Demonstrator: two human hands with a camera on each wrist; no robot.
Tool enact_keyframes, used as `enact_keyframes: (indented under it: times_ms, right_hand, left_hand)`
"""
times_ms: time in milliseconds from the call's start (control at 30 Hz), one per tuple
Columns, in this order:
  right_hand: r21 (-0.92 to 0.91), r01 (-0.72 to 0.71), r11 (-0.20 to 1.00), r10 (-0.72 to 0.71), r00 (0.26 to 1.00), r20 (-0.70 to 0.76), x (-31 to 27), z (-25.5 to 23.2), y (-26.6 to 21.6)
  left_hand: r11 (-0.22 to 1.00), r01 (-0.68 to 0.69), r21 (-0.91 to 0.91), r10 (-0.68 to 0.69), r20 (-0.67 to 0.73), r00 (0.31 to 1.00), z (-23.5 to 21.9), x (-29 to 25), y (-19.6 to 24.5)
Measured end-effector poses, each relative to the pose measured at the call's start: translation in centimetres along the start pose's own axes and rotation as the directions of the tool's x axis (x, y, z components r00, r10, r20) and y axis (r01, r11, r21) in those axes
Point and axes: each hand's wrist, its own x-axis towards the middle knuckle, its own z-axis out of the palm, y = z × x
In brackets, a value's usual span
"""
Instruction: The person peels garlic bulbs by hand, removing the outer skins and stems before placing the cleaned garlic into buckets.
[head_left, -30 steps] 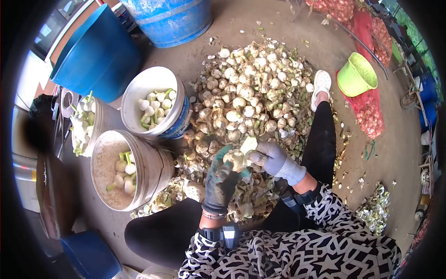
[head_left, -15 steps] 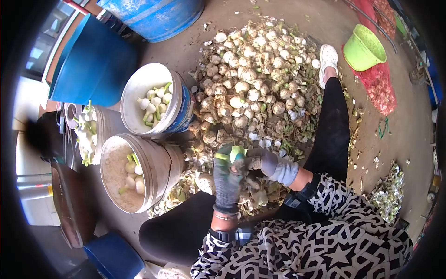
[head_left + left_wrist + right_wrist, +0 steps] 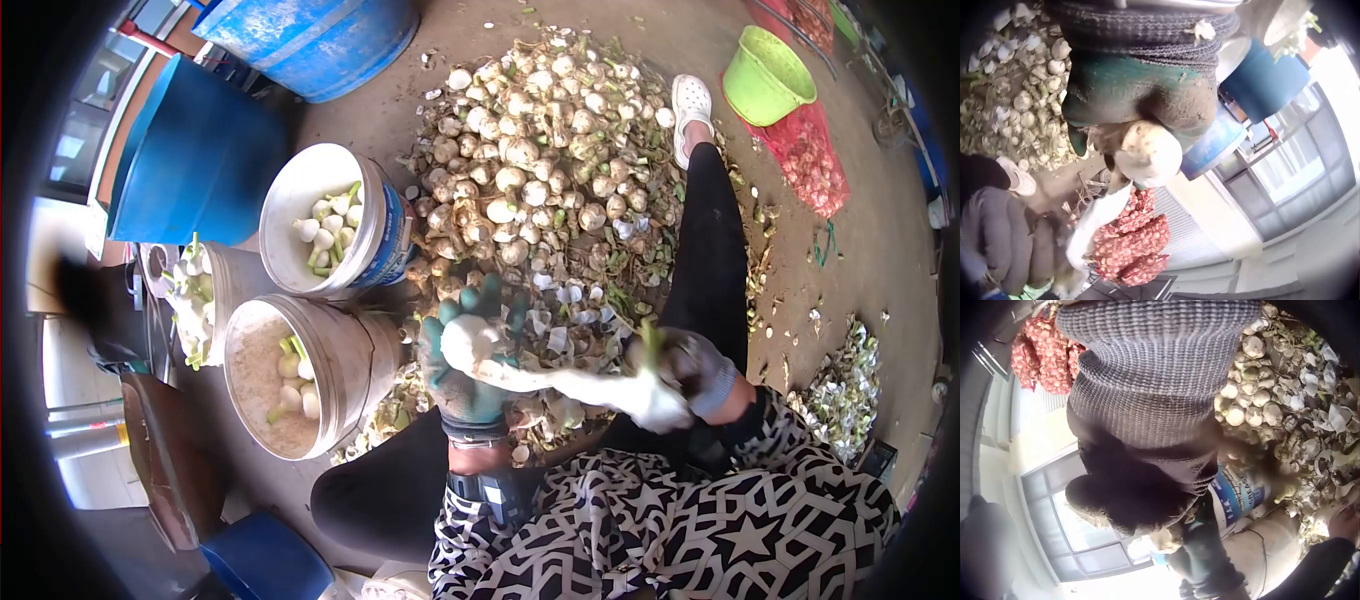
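A bare concrete floor lies in daylight; blue barrels stand at its far left, near a large paned window.

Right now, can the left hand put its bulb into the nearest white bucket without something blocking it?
Probably yes. The left hand grips the bulb beside the open bucket, with nothing between them, though a peel strip stays attached.

- The white bucket carries a blue label with white lettering, too blurred to read.
- No other text can be read.
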Motion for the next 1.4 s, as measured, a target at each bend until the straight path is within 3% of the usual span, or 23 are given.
enact_keyframes:
  times_ms: [67,200,233,267,300,333,367,433,500,567,633,700,767,867,900,933,967,1033,1100,1167,1267,1300,1400]
  right_hand:
    - [-0.126,0.169,0.977,-0.158,0.983,0.093,-0.4,-0.7,1.0]
    - [-0.553,-0.165,0.817,0.339,0.912,0.229,1.4,2.4,-1.1]
    - [-0.841,-0.479,0.252,0.538,0.792,-0.290,4.6,6.2,-3.6]
    - [-0.760,-0.279,-0.587,0.370,0.742,-0.559,5.9,5.2,-2.3]
    - [-0.557,-0.263,-0.787,0.254,0.686,-0.682,7.4,6.1,-1.5]
    - [-0.466,-0.291,-0.835,0.200,0.628,-0.752,8.2,4.2,-0.6]
    - [-0.598,-0.387,-0.702,0.146,0.743,-0.653,8.3,3.0,-0.9]
    - [-0.712,-0.484,-0.508,0.085,0.795,-0.601,9.2,0.4,-1.8]
    - [-0.563,-0.548,-0.618,-0.112,0.771,-0.627,11.1,-3.2,-2.6]
    - [-0.476,-0.674,-0.566,-0.306,0.707,-0.638,13.6,-9.1,-3.9]
    - [-0.487,-0.764,-0.422,-0.415,0.641,-0.646,18.1,-8.0,-5.8]
    - [-0.437,-0.747,-0.501,-0.403,0.648,-0.646,21.9,-12.4,-6.4]
    - [-0.328,-0.803,-0.497,-0.399,0.547,-0.736,25.5,-15.4,-6.7]
    - [-0.483,-0.723,-0.494,-0.482,0.690,-0.539,25.9,-17.7,-7.2]
    - [-0.585,-0.657,-0.475,-0.555,0.740,-0.380,25.0,-17.1,-7.4]
    - [-0.685,-0.685,-0.248,-0.560,0.679,-0.476,24.1,-16.4,-7.8]
    - [-0.801,-0.586,-0.126,-0.532,0.721,-0.444,22.8,-14.4,-8.2]
    - [-0.801,-0.492,0.341,-0.204,0.793,-0.574,20.5,-9.1,-8.9]
    - [-0.687,-0.330,0.648,-0.007,0.898,-0.439,18.2,-5.1,-8.0]
    - [-0.475,-0.195,0.858,-0.062,0.878,-0.474,16.6,-2.7,-5.5]
    - [-0.935,-0.269,0.230,-0.271,0.905,-0.327,15.5,-0.1,-4.3]
    - [-0.860,-0.184,0.476,-0.389,0.833,-0.394,15.4,0.0,-1.5]
    - [-0.883,-0.229,0.410,-0.416,0.815,-0.405,14.2,-0.1,-1.2]
  left_hand:
    - [1.000,-0.024,0.007,0.025,-0.137,0.990,-0.1,0.3,0.9]
    - [0.995,-0.076,0.057,0.089,-0.296,0.951,-1.3,0.6,1.3]
    - [0.995,-0.075,0.073,0.095,-0.321,0.942,-1.4,0.4,1.3]
    - [0.997,-0.071,0.035,0.079,-0.341,0.937,-1.3,0.3,1.4]
    - [0.997,-0.074,0.032,0.081,-0.333,0.940,-2.3,0.3,2.1]
    - [0.990,-0.134,0.046,0.139,-0.139,0.980,-4.2,0.4,3.7]
    - [0.980,-0.193,0.040,0.191,0.058,0.980,-5.5,0.4,5.2]
    - [0.942,-0.333,-0.037,0.333,0.006,0.943,-3.7,-1.4,10.5]
    - [0.816,-0.574,-0.070,0.555,-0.184,0.811,2.3,-1.6,11.6]
    - [0.858,-0.508,-0.069,0.486,-0.207,0.849,1.9,-1.1,11.6]
    - [0.909,-0.350,0.228,0.407,-0.295,0.864,1.3,0.4,8.0]
    - [0.943,-0.100,0.317,0.226,-0.389,0.893,-0.5,1.4,5.0]
    - [0.967,0.059,0.246,0.088,-0.544,0.834,-1.9,2.3,3.0]
    - [0.960,0.050,0.274,0.080,-0.444,0.892,-4.7,2.8,2.6]
    - [0.798,0.105,0.593,0.214,-0.442,0.871,-4.6,3.0,2.5]
    - [0.533,0.172,0.828,0.339,-0.395,0.854,-4.6,3.1,2.3]
    - [0.382,0.107,0.918,0.382,-0.262,0.886,-5.0,3.5,1.5]
    - [-0.263,-0.120,0.957,0.304,0.200,0.931,-5.5,3.9,1.1]
    - [-0.336,-0.247,0.909,0.255,0.340,0.905,-4.6,4.1,0.0]
    - [-0.230,-0.243,0.942,0.239,0.297,0.925,-5.5,3.1,-0.5]
    - [-0.201,-0.223,0.954,0.166,0.258,0.952,-2.4,1.8,-0.7]
    - [-0.203,-0.232,0.951,0.169,0.268,0.949,-1.4,1.5,-1.0]
    - [0.196,-0.158,0.968,0.160,0.127,0.979,-0.5,0.4,-1.7]
